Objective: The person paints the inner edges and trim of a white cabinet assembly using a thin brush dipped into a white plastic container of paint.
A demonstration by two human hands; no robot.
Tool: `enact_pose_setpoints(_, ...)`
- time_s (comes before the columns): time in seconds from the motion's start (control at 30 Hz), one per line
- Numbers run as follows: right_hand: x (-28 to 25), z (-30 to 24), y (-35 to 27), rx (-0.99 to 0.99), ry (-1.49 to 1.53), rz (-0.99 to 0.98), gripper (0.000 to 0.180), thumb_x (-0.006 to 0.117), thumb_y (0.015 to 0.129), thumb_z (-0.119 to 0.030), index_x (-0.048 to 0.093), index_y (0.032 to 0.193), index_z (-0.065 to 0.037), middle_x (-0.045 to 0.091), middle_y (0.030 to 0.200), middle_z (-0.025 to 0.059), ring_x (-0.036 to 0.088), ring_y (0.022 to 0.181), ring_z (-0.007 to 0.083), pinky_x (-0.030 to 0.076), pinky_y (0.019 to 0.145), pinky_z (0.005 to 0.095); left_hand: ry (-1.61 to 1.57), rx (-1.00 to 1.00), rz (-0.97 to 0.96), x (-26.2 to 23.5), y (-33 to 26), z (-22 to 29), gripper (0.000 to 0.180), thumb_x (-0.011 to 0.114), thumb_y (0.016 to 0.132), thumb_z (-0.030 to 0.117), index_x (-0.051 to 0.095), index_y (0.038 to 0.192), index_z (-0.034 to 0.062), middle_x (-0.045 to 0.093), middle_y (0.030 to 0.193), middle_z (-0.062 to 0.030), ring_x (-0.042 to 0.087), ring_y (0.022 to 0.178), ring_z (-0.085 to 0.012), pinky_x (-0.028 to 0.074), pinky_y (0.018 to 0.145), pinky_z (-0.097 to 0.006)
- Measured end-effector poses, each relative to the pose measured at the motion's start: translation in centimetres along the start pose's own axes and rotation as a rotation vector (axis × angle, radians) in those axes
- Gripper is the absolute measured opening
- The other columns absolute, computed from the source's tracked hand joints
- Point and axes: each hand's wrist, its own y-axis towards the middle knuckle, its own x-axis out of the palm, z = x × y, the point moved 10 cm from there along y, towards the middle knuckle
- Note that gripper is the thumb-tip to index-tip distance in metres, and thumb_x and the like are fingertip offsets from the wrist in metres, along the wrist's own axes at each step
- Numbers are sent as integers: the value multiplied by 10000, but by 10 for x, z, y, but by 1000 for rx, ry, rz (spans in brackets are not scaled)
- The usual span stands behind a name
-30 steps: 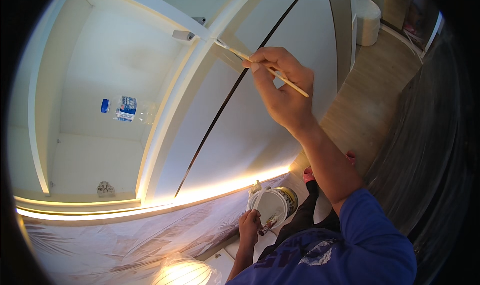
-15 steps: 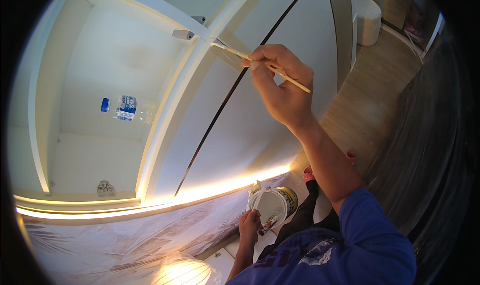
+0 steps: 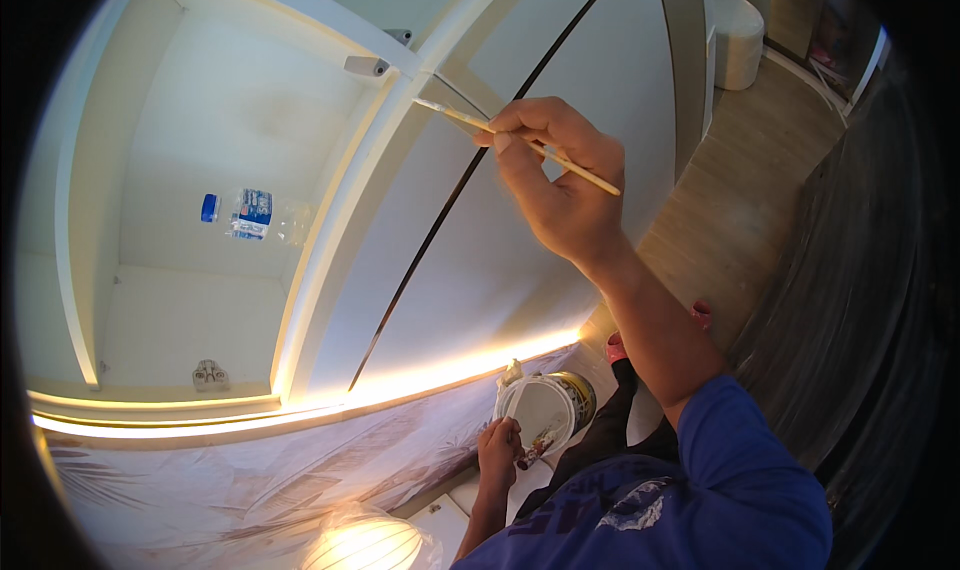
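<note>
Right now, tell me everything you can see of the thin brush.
The brush is slim, with a pale, wood-looking handle and a small whitish tip, apparently coated with something white. The right hand grips it like a pen, its rear end sticking out past the grip. It slants across the picture, tip toward the upper left, near the white cabinet frame; whether the tip touches it, I cannot tell.

Smooth wooden brush handle (image 3: 590,177) (matt-looking); glossy plastic bottle (image 3: 252,215)
</note>
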Motion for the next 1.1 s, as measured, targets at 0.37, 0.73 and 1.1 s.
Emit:
enact_pose_setpoints(0.37,-9,1,8,-19,-112,15,108,628,866,41,676,944,-16,734,805,53,719,735,100,511,593,229,1,3,7,-1,-1,1,267,513,1017,221,584,851,25,419,595,10,345,471,-91,327,461,-281)
enact_pose_setpoints(0.73,-9,-5,12,-52,-58,35,123,644,847,47,675,943,-23,732,812,45,715,733,98,538,630,239,21,7,7,-2,2,-1,276,508,1026,218,586,848,22,430,588,4,366,458,-96,343,447,-284)
enact_pose_setpoints(1.1,3,-7,0,-71,-86,12,102,661,838,20,670,916,-45,706,776,26,569,586,77,426,530,235,-8,4,6,0,2,-1,263,516,1015,212,583,844,23,427,575,1,353,445,-102,324,436,-285)
